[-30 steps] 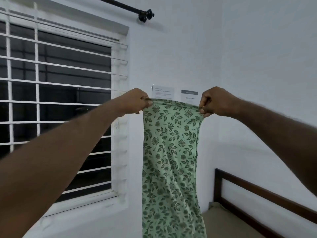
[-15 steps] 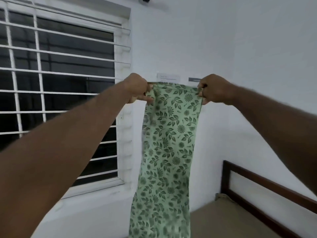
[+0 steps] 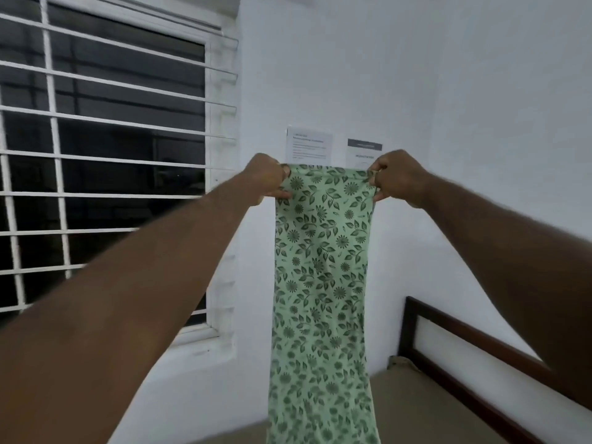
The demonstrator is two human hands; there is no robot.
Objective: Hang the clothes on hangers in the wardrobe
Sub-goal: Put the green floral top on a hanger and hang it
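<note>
A long light-green garment with a dark green leaf and flower print hangs straight down in front of me, stretched flat at its top edge. My left hand grips the top left corner. My right hand grips the top right corner. Both arms are stretched out at about chest height. The garment's lower end runs out of the frame at the bottom. No hanger or wardrobe shows in this view.
A window with white bars fills the left side. Two paper notices are stuck on the white wall behind the garment. A bed with a dark wooden frame and a tan mattress stands at the lower right.
The view has tilted down, so the curtain rod has left the frame. The garment's lower part has swung back to hang straight. Both hands keep their grip on the top corners.
</note>
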